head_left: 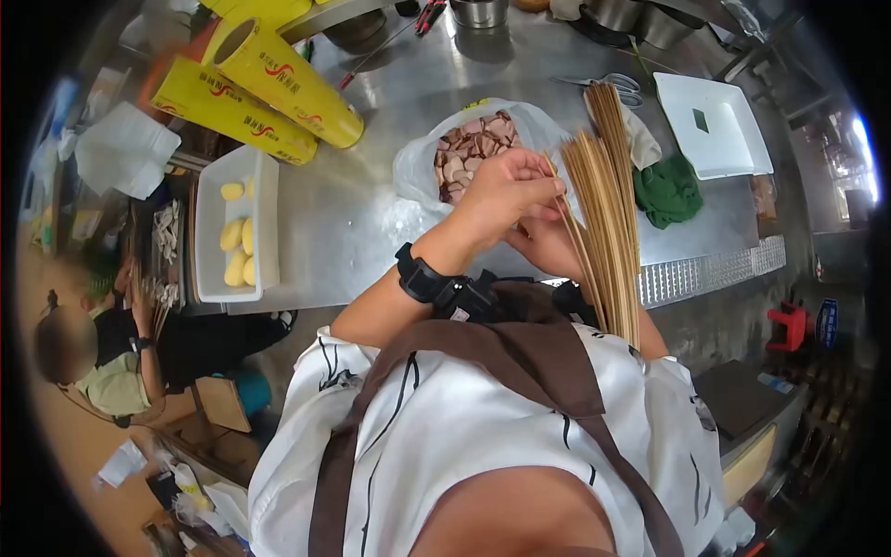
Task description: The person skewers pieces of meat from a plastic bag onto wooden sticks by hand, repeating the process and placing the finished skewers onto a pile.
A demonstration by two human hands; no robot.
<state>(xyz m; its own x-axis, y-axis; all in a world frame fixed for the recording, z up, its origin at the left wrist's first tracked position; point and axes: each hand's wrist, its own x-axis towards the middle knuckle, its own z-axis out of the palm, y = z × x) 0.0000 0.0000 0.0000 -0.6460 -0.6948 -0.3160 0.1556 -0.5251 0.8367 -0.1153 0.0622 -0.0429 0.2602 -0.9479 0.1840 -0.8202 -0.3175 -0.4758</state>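
Note:
A plastic bag of sliced meat (459,148) lies open on the steel table. Above its right edge, my left hand (506,190) is closed, its fingertips pinching a thin bamboo skewer (577,237). My right hand (543,243) is just below and touches the left; its curled fingers are partly hidden, so what they grip cannot be made out. A thick bundle of bamboo skewers (603,223) stands in front of my right wrist and covers it. Another skewer bundle (609,111) shows behind it.
On the left are a white tub (206,237) with several yellow pieces and two yellow rolls (297,88). Scissors (620,85), a green cloth (666,193) and a white tray (733,125) lie right. Metal pots (480,11) stand behind. A seated person (121,362) holds sticks at left.

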